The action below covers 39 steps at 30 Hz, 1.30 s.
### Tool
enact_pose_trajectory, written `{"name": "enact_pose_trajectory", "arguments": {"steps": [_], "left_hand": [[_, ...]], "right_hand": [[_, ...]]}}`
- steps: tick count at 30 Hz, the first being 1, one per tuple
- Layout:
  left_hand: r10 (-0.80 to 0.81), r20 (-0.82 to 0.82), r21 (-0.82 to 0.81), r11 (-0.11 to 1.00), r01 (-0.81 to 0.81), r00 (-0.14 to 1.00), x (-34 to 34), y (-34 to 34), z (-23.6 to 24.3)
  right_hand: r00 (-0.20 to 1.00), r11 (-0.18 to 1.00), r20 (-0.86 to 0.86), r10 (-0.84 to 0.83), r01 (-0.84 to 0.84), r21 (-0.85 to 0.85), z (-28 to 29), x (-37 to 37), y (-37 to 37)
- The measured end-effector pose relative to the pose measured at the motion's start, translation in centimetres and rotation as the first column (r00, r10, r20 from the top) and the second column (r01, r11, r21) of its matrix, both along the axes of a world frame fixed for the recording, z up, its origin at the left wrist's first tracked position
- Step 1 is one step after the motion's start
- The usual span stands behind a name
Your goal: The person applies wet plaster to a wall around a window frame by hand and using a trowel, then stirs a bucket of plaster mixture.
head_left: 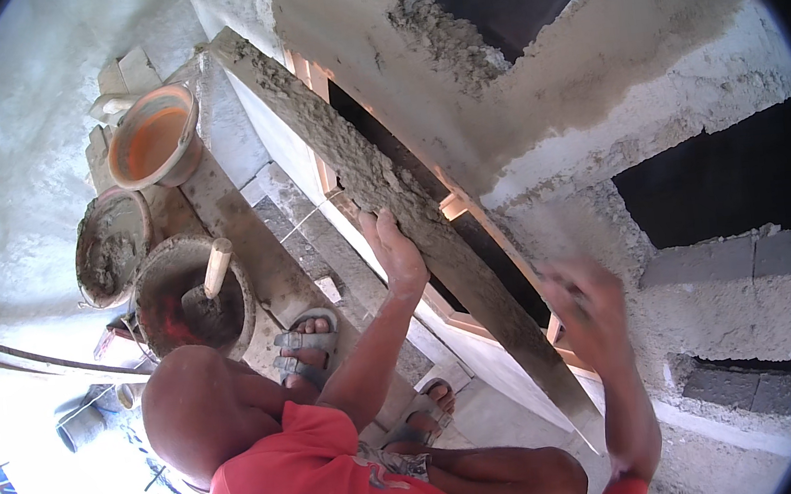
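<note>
A long, narrow ledge (363,168) coated with rough grey mortar runs slantwise from the upper left to the lower right. My left hand (394,252) lies against its near side at mid-length, fingers stretched out and touching the mortar. Over on the far side of the ledge's lower half, my right hand (589,299) is smeared by motion. Its fingers look curled round something thin and dark that I cannot make out. Between the ledge and the wall, a wooden frame (454,204) shows with dark gaps.
On planks (232,201) at left stand an orange-lined bucket (194,133), a mortar bucket (143,211) and a dark bucket (246,306) with a wooden-handled tool (217,268). The rough block wall (583,102) at right has dark openings. My sandalled feet (308,348) are below my left arm.
</note>
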State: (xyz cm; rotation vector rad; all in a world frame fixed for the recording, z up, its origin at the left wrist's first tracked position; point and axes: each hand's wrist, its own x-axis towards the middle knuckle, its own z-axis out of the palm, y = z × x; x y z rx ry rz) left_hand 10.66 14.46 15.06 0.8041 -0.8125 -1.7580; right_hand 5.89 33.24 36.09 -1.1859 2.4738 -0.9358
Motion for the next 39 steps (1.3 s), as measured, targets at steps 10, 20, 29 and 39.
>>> {"name": "enact_pose_trajectory", "arguments": {"steps": [10, 20, 29, 39], "left_hand": [[0.066, 0.064, 0.006, 0.998, -0.066, 0.996, 0.9, 2.2, 0.2], [-0.03, 0.157, 0.013, 0.999, 0.029, 0.987, 1.2, 2.0, -1.0], [-0.057, 0.1, 0.111, 0.993, 0.046, 0.993, 0.5, 2.0, -1.8], [-0.024, 0.03, 0.103, 0.994, 0.021, 0.999, 0.9, -0.5, 0.1]], "right_hand": [[0.98, 0.982, -0.058, 0.189, -0.188, 0.011, -6.7, -4.9, -14.0], [0.973, 0.974, 0.052, 0.227, -0.227, -0.009, -9.2, -4.9, -15.2], [0.984, 0.984, 0.036, 0.177, -0.178, 0.02, -7.4, -4.3, -11.1], [0.984, 0.907, 0.175, -0.039, -0.038, 0.42, -6.4, -0.1, 14.9]]}}
